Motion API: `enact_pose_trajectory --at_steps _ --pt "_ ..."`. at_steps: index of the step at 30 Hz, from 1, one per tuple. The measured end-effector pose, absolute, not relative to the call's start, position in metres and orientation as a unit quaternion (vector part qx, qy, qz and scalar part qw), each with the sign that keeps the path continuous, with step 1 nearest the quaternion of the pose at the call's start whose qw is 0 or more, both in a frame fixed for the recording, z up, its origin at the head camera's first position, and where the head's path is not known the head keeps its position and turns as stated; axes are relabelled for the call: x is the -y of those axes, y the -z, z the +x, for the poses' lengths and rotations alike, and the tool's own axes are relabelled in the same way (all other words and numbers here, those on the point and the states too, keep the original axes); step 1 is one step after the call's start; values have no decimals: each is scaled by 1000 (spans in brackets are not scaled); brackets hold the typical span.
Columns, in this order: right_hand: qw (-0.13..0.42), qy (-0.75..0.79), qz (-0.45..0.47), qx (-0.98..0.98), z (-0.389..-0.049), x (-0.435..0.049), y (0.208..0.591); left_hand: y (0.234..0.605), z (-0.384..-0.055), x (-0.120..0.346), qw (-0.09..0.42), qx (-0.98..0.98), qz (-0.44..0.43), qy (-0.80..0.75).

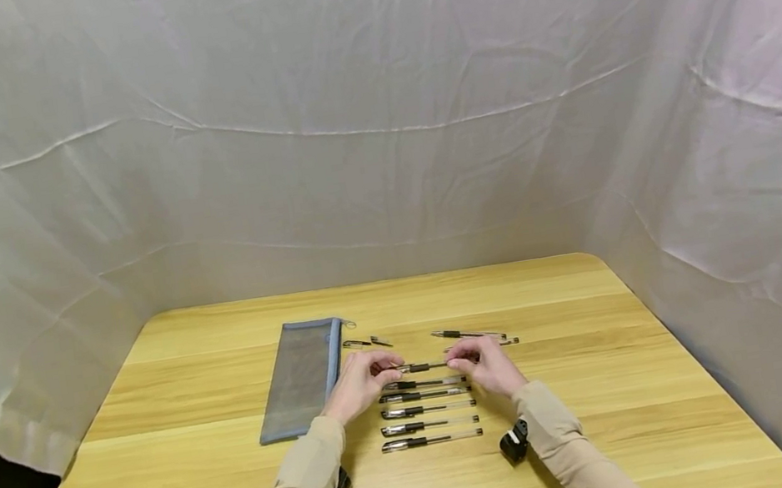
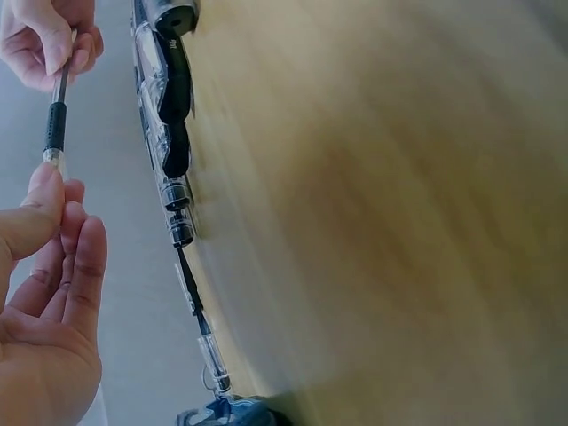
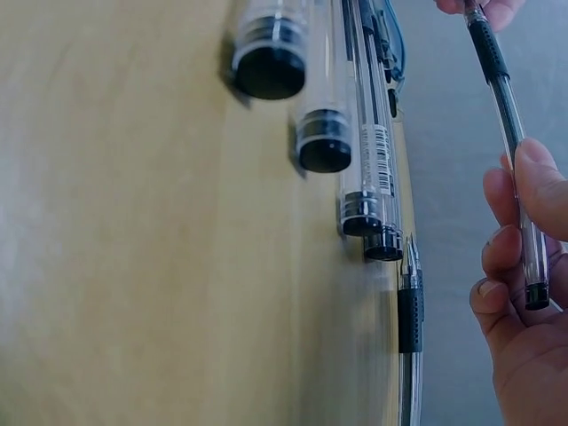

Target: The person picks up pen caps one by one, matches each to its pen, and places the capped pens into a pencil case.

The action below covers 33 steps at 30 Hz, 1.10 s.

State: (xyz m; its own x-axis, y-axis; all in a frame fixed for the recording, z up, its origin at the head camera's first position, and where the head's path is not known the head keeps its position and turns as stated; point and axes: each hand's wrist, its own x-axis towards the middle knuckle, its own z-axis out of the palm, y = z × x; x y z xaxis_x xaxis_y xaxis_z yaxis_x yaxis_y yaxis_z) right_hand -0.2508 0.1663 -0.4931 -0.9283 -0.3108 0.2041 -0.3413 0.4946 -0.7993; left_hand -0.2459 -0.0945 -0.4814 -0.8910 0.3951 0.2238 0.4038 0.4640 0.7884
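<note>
Between both hands, raised above the tabletop, is a clear gel pen [image 1: 424, 366] with a black rubber grip. My left hand [image 1: 364, 380] pinches its front end with thumb and fingers; the tip is hidden there. My right hand [image 1: 488, 362] holds the clear barrel near the black end plug, which shows in the right wrist view below the thumb [image 3: 541, 182]. Nearer me lie several capped gel pens [image 1: 429, 425] in a row, side by side. Beyond the right hand are two uncapped pens [image 1: 469, 334], and past the left hand two loose pen caps [image 1: 356, 343].
A blue-edged mesh zip pouch [image 1: 295, 376] lies flat left of the left hand, its zip side toward the pens. The wooden table [image 1: 131, 485] is enclosed by pale hanging cloth [image 1: 381, 178]. A black wrist camera [image 1: 514, 442] sits by the right sleeve.
</note>
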Motion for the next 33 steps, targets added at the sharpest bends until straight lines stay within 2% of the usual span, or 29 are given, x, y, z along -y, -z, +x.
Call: enact_pose_trajectory --at_steps 23,33 --pt "-34 -454 213 864 -254 -173 489 480 -243 92 11 867 -263 423" --pt "-27 -431 191 881 -258 -178 492 480 -247 93 -2 877 -197 439"
